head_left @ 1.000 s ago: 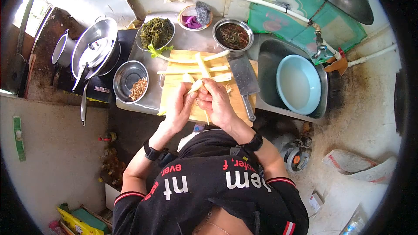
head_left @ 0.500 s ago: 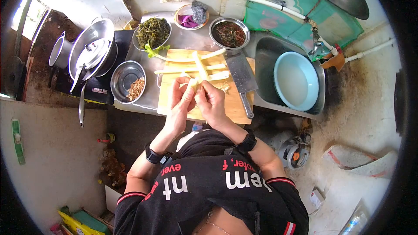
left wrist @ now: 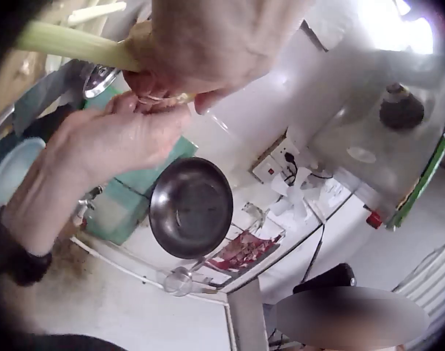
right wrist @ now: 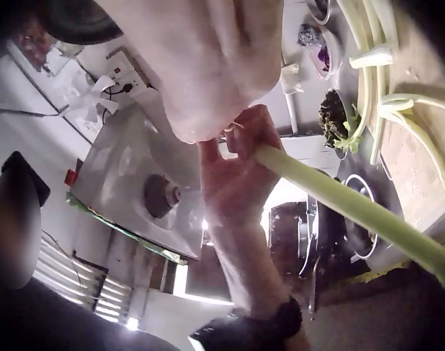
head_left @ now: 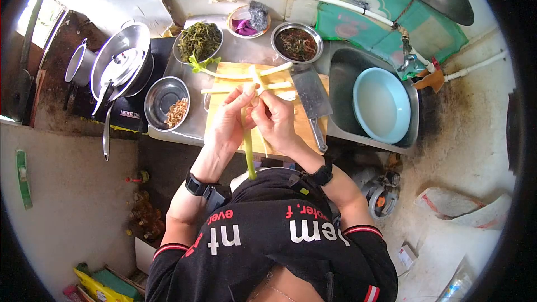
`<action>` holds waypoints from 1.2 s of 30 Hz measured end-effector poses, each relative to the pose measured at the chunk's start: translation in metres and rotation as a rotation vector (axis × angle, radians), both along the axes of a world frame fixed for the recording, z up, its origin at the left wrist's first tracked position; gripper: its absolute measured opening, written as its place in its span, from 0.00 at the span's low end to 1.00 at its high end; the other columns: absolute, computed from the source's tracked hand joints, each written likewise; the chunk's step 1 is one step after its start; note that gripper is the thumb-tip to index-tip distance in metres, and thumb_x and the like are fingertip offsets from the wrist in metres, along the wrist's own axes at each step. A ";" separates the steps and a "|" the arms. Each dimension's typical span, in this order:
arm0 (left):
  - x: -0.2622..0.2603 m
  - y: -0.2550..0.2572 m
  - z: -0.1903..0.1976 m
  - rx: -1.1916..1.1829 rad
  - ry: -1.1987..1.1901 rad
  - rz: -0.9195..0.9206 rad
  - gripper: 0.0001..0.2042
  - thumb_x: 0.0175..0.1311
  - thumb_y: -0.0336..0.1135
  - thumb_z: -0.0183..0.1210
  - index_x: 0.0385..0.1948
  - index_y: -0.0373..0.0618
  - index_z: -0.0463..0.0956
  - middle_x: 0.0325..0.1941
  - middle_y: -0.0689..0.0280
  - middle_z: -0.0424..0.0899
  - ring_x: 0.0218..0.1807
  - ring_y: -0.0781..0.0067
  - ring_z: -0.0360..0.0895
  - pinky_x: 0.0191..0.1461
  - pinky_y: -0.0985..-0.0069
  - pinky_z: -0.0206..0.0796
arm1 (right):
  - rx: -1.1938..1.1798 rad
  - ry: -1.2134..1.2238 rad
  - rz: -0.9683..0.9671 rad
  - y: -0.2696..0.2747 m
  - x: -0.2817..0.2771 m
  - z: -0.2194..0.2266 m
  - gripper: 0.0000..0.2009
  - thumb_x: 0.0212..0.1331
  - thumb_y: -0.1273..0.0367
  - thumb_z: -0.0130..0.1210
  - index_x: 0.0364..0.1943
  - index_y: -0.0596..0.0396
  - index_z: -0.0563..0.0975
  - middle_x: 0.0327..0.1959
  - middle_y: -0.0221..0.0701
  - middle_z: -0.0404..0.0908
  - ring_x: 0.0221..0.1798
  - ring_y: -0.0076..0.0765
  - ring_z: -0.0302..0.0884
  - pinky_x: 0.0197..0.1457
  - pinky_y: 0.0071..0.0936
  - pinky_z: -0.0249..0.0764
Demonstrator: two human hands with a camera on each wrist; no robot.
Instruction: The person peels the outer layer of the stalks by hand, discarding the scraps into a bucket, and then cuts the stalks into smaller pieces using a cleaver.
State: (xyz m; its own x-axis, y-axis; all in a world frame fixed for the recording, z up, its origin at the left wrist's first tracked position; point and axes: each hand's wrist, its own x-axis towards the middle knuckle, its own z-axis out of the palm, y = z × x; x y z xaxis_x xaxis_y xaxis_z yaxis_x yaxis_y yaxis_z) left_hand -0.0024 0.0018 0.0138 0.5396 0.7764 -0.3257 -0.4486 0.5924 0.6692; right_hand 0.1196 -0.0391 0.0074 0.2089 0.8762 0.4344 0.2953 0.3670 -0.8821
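Note:
The left hand point(head_left: 225, 126) grips a pale green stalk point(head_left: 248, 148) that points down toward the person's body; its thick length also shows in the right wrist view point(right wrist: 354, 212). Close against it, the right hand point(head_left: 277, 123) has curled fingers and pinches at the stalk's upper end, where thin strands show in the left wrist view. Behind the hands, several pale stalks point(head_left: 274, 71) lie across the wooden cutting board point(head_left: 307, 140). A cleaver point(head_left: 312, 96) rests on the board's right side.
A metal bowl with small brown pieces point(head_left: 166, 92) stands left of the board. Bowls of greens point(head_left: 199, 42) and dark strips point(head_left: 297, 43) stand behind it. The sink at right holds a blue basin point(head_left: 381, 105); pans point(head_left: 122, 61) sit at left.
The stalk in the left hand now hangs toward the body, where earlier only a short pale end showed between the hands. Both hands have moved slightly, the fingertips farther from the body.

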 end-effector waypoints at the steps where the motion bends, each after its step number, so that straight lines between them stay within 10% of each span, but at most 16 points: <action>1: 0.005 -0.003 0.008 -0.086 0.024 0.048 0.14 0.62 0.42 0.55 0.44 0.46 0.74 0.33 0.72 0.78 0.35 0.82 0.76 0.39 0.81 0.69 | -0.004 -0.047 -0.016 0.001 0.001 -0.004 0.08 0.51 0.75 0.53 0.19 0.58 0.66 0.15 0.34 0.72 0.16 0.33 0.73 0.19 0.28 0.66; 7: 0.021 -0.005 -0.007 -0.158 -0.005 0.170 0.13 0.60 0.41 0.57 0.40 0.43 0.74 0.31 0.70 0.78 0.32 0.80 0.74 0.37 0.81 0.68 | 0.179 -0.371 -0.036 -0.007 0.007 -0.015 0.09 0.45 0.76 0.55 0.18 0.55 0.65 0.16 0.33 0.71 0.18 0.41 0.72 0.22 0.34 0.67; 25: 0.020 -0.010 -0.008 0.306 0.478 0.268 0.14 0.70 0.47 0.40 0.30 0.47 0.65 0.20 0.66 0.72 0.22 0.78 0.68 0.27 0.80 0.63 | -0.010 -0.190 0.084 -0.025 -0.004 -0.017 0.10 0.46 0.78 0.54 0.17 0.56 0.65 0.14 0.36 0.68 0.17 0.42 0.70 0.21 0.32 0.64; 36: 0.008 0.004 -0.025 0.250 0.340 0.285 0.16 0.70 0.48 0.41 0.26 0.48 0.61 0.12 0.67 0.65 0.12 0.78 0.62 0.14 0.80 0.55 | -0.035 -0.285 0.209 -0.074 0.012 0.001 0.04 0.45 0.78 0.53 0.22 0.57 0.70 0.15 0.34 0.67 0.17 0.39 0.69 0.21 0.31 0.64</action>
State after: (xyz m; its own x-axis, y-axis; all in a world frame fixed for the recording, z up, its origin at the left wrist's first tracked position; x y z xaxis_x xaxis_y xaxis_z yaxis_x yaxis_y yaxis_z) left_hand 0.0060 0.0061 -0.0116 0.1905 0.9539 -0.2318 -0.3011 0.2815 0.9111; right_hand 0.1319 -0.1132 0.0086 -0.1014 0.9026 0.4183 0.4529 0.4162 -0.7885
